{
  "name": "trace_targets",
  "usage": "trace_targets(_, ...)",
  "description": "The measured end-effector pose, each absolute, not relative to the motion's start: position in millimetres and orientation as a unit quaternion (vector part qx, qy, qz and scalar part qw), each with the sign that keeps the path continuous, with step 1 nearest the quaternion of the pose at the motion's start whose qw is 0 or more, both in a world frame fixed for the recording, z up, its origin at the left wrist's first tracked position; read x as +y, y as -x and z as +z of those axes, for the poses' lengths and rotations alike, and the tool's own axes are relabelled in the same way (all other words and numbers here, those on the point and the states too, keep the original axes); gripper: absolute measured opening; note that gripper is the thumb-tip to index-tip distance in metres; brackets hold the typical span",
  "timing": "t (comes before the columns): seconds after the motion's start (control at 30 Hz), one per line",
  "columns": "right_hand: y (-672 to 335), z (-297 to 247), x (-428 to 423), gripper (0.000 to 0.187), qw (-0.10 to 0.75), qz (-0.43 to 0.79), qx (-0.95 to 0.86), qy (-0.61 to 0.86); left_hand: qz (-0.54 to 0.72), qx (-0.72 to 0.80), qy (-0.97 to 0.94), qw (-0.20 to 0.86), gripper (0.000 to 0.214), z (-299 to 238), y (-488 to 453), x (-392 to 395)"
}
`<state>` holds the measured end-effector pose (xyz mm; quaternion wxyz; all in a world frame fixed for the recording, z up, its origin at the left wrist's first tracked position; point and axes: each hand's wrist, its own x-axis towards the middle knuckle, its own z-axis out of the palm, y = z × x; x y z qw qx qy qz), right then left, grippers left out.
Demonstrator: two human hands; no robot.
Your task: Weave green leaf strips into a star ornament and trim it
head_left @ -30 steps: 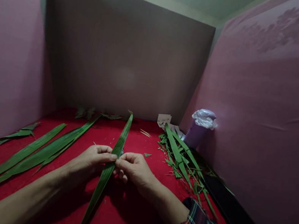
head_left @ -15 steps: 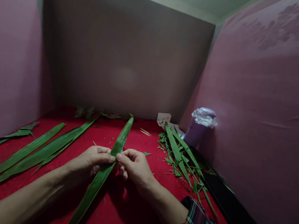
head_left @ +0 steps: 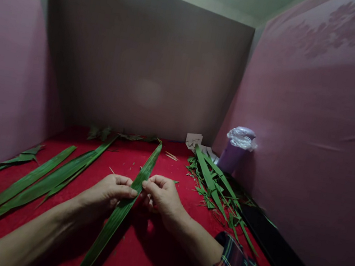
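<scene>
A long green leaf (head_left: 113, 227) runs from the bottom edge of the head view up to a pointed, yellowish tip, held above the red cloth. My left hand (head_left: 112, 189) is closed on its left edge near the middle, the thumb lying on top and the fingers beneath. My right hand (head_left: 161, 194) pinches the right edge of the same leaf between thumb and forefinger, a little farther toward the tip. The other fingers of the right hand curl below and are partly hidden.
On the red cloth (head_left: 140, 264), long leaves (head_left: 40, 182) lie to the left. Leaf strips and scraps (head_left: 212, 185) are heaped at right, beside a long black object (head_left: 283, 252). Farther back are thin wooden sticks (head_left: 171, 155), a white card (head_left: 193, 140) and a plastic-covered purple cup (head_left: 232, 154).
The leaf's tip has leaned slightly to the right and lowered. My left hand has shifted a little down along the leaf, and my right hand has moved slightly right, both keeping hold.
</scene>
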<state>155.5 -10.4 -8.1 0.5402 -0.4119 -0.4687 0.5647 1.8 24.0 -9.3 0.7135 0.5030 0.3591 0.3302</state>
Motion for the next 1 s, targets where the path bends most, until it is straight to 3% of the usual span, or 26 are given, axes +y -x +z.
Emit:
trace_targets(0.3,-153,-9,-14,0.019,0.51,0.583,-0.506,0.379,0.326,0.262,-0.521,0.745,0.012,12,-8,10)
trace_targets(0.73,-145,-8,-21,0.013,0.452,0.581,-0.546,0.401,0.326,0.291,-0.519,0.734,0.013,6,-3,15)
trace_targets(1.0,-149,-10,-11,0.022,0.534,0.53,-0.493,0.437,0.299,0.293,-0.501,0.758,0.014,1,-5,17)
